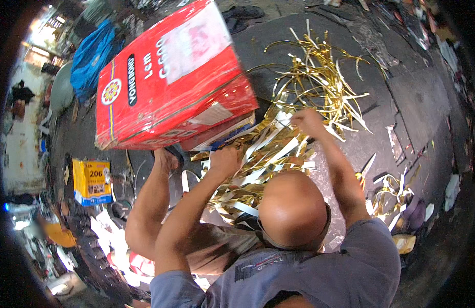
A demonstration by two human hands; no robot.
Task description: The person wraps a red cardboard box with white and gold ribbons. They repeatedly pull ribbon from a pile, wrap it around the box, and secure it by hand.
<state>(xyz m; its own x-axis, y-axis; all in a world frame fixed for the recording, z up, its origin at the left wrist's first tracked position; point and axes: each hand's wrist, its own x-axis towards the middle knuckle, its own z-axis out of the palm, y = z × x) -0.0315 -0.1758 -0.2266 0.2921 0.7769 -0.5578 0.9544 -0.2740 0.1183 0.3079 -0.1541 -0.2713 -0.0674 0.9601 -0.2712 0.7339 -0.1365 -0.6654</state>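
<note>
We see the fingers of the left hand [226,159] curled in at the near left edge of a bundle of gold and white strips [287,148]; what lies inside that curl is hidden, so we cannot tell whether they pinch anything. The fingers of the right hand [310,123] bend too, up against the bundle's far right edge, and we cannot tell whether they close on a strip there.

The bundle lies between the two hands, its long axis slanting from near left to far right. From the left fingers it reaches rightward and away; from the right fingers it lies left and near. Past the right hand we find a looser tangle [330,84] of strips, and that hand is the nearer one to it.

Close to the left hand, on its far left side, is a red carton [160,97]. Nearer than the bundle is a bent knee [294,205]. Farther left we see a yellow box [92,185]; well to the right, a smaller heap of strips [390,192] on the dark floor [278,31].
</note>
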